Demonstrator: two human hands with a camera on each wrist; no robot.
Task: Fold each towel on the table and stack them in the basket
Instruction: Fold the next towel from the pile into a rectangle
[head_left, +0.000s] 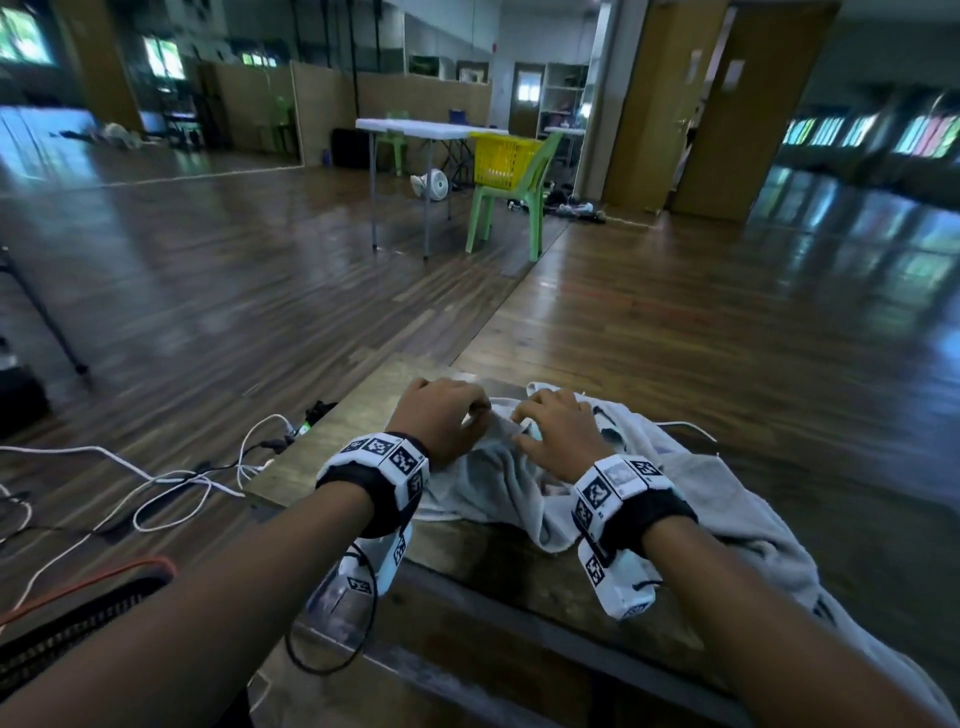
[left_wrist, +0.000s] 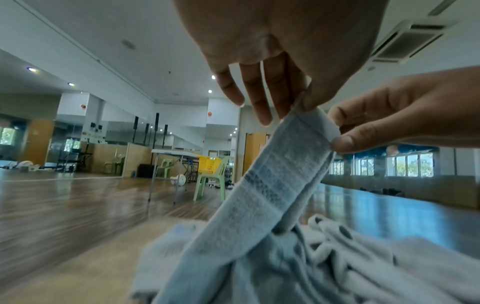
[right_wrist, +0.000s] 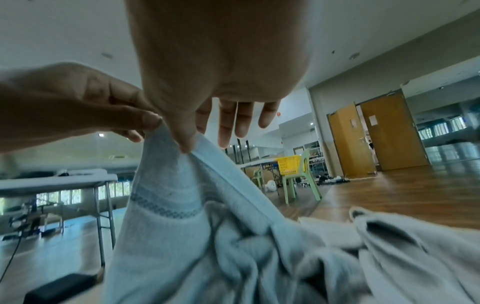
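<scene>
Both wrists hover over the table (head_left: 332, 415), left hand (head_left: 441, 415) and right hand (head_left: 558, 428) each pinching the pale towel's (head_left: 483, 483) lifted hem.

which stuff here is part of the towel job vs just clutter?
Job:
- pale blue towel, hem pinched by left hand and right hand
- grey towel, crumpled on the wooden table
- yellow basket, far off on a green chair

Clutter:
- white cables on the floor
- white folding table
- small fan
</scene>
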